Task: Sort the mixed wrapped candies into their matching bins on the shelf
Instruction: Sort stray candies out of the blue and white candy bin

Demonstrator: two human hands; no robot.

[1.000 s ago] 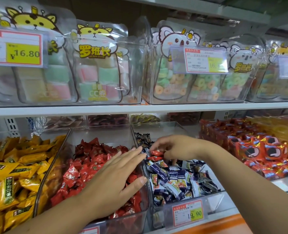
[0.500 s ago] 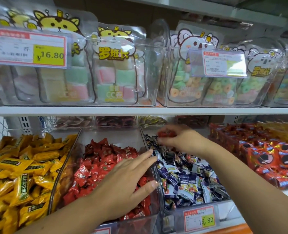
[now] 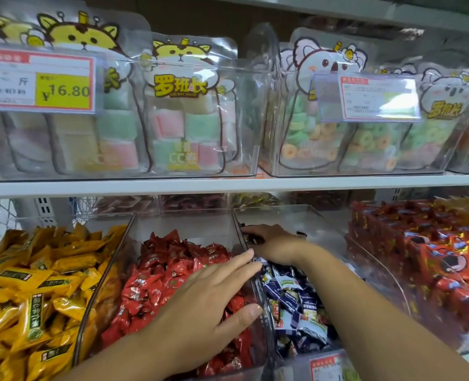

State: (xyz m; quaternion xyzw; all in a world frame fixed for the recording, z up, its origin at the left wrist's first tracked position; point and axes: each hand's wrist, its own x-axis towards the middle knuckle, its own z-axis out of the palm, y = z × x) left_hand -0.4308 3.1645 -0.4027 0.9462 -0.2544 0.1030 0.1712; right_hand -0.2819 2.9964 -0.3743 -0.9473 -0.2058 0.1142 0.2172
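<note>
Wrapped candies (image 3: pixel 291 298), the blue ones, lie at five o'clock. The right hand (image 3: pixel 274 243) reaches deep into their bin (image 3: pixel 296 215), grip curled (on what, I cannot tell). The left hand (image 3: pixel 205 306) rests flat on the reds (image 3: pixel 167 270) at six. Next, likely: carry any stray across.
</note>
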